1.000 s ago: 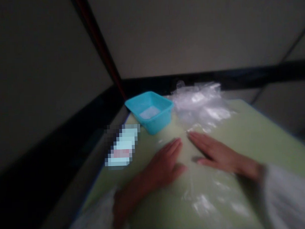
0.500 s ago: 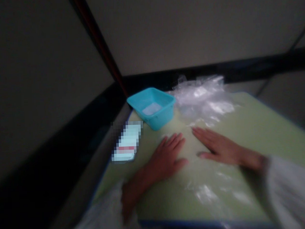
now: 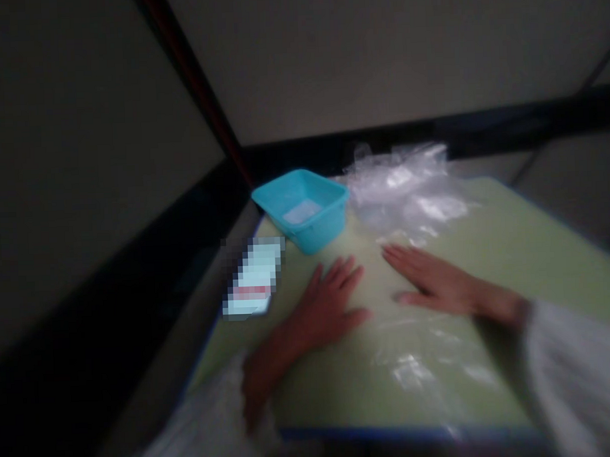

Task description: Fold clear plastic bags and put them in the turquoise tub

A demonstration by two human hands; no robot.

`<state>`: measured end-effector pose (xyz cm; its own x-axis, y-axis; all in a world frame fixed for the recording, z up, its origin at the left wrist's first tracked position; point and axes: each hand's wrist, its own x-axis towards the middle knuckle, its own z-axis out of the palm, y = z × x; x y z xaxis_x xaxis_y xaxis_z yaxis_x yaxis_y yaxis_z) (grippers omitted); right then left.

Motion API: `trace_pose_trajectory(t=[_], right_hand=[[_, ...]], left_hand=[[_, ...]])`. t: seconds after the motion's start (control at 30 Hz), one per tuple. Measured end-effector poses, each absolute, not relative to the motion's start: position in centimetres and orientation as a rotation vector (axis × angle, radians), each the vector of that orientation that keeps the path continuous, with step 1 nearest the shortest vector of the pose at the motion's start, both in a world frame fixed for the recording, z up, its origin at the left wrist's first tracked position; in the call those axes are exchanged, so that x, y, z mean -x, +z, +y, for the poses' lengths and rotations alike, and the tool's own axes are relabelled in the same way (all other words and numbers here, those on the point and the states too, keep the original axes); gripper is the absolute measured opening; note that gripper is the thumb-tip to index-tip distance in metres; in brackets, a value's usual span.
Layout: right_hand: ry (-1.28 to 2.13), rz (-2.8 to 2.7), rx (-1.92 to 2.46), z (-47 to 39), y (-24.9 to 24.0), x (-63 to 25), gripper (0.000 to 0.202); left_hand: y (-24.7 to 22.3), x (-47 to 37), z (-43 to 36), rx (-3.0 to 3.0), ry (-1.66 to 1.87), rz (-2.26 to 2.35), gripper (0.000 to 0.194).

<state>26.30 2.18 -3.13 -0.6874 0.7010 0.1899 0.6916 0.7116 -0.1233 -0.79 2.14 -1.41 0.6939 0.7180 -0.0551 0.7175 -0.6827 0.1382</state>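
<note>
Lying flat, clear plastic sheet (image 3: 413, 371) reaches near blue edge (image 3: 352, 433); left hand (image 3: 320, 311) fingers spread, right hand (image 3: 439, 282) thumb apart, both open by its far part. Green tabletop (image 3: 531, 254) extends right. Far: tapered turquoise tub (image 3: 320, 231), shiny crumpled plastic (image 3: 408, 195) right.

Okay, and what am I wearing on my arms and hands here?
Pale, whitish-grey long sleeves, loose and softly creased, end around your wrists. Your left hand and right hand both look bare, with no glove visible. The picture is too blurred to make out any rings or finer markings.
</note>
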Motion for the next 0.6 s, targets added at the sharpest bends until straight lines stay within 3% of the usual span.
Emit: trace_pose_trajectory(t=[0.6], right_hand=[[0.071,-2.693,1.165,2.5,-3.0,-27.9,0.077]], left_hand=[[-1.1,0.6,2.2,-2.723,-0.043,1.223,0.074]])
